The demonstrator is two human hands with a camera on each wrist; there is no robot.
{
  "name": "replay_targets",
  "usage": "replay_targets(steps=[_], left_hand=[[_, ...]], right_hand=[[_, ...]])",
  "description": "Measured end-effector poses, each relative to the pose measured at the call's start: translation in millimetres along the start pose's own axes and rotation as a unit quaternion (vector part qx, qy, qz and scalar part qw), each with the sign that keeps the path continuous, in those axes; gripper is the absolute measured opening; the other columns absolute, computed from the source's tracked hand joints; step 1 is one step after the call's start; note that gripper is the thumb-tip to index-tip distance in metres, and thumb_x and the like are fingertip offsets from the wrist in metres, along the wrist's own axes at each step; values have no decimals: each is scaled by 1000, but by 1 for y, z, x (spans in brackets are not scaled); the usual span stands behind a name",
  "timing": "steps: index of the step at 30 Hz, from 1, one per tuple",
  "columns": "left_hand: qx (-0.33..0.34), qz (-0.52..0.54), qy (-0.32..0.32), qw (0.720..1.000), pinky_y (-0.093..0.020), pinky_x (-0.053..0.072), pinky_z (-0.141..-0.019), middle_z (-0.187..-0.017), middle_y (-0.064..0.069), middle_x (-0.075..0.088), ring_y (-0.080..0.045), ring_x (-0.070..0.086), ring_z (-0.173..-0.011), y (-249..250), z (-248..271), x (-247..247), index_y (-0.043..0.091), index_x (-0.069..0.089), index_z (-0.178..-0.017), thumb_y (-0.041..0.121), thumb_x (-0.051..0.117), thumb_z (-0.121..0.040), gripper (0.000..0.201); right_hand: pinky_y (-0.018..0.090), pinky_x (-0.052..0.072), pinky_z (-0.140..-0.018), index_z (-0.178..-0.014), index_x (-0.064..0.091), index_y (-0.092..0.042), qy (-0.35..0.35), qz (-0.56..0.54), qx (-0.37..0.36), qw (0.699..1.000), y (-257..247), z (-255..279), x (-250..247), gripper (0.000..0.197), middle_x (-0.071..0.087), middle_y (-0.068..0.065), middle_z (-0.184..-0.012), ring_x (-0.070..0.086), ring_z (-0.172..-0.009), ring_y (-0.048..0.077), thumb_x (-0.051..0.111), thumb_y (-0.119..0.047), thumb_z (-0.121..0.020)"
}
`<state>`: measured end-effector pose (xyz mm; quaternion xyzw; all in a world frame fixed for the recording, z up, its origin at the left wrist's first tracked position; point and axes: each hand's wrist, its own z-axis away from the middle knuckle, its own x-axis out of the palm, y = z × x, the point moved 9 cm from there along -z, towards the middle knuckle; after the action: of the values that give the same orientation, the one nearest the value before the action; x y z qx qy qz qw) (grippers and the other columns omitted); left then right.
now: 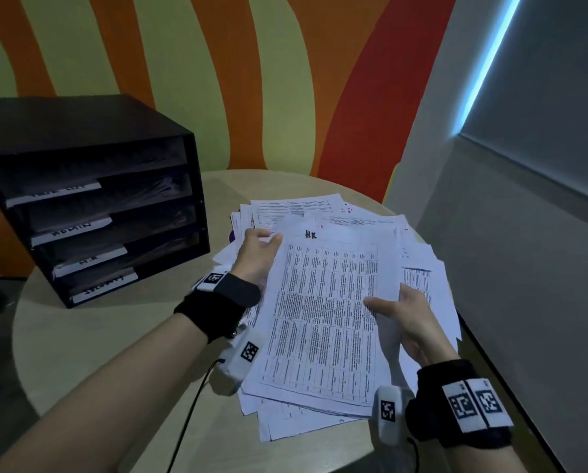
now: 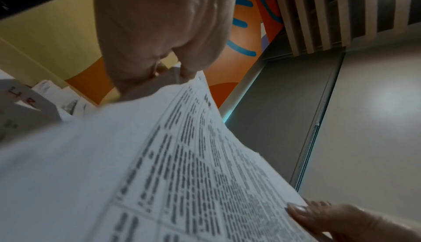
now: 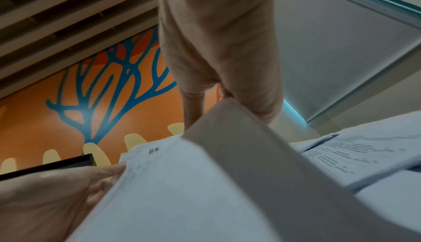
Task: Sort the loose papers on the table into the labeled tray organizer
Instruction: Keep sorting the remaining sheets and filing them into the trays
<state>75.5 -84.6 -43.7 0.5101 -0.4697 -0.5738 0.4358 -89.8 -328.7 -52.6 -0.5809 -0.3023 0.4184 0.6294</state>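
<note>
Sheet (image 1: 326, 312) marked HR lifted above paper pile (image 1: 419, 264) on tabletop (image 1: 81, 343), pinched by left hand (image 1: 255, 254) and right hand (image 1: 412, 322). Keep flat; slide into organizer (image 1: 91, 199), 3rd tray.

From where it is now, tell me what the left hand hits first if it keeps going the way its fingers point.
Probably the papers fanned out at the far side of the pile: the left hand, pinching the HR sheet, points away over them. Beyond lie the table edge and wall; height above the pile is unclear.
</note>
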Motion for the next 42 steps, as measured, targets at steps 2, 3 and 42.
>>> replay_targets(steps=[2,3,42], left_hand=[[-41,-73,-9,996,-21,40,-58,-118,-10,47,-25,50,-105,-15,-5,-15,9,33,-130,25,62,-94,49],[-59,-147,-6,987,-22,43,-63,-132,-14,41,-29,46,-118,-24,-8,-26,6,29,-137,23,68,-90,63],[84,76,26,993,-50,37,-110,-140,-12,50,-30,47,-130,16,-23,-18,6,44,-136,48,56,-82,69]], right_hand=[[36,47,-67,-100,60,16,11,22,-4,1000,1,0,-5,22,64,22,-85,59,-76,28,66,14,-79],[36,46,-66,-98,61,16,17,31,-7,999,2,-1,-9,18,62,20,-83,57,-74,27,64,14,-80],[35,45,-82,-118,65,-14,-63,-31,-19,997,-24,10,8,27,71,3,-98,64,-91,20,47,-24,-102]])
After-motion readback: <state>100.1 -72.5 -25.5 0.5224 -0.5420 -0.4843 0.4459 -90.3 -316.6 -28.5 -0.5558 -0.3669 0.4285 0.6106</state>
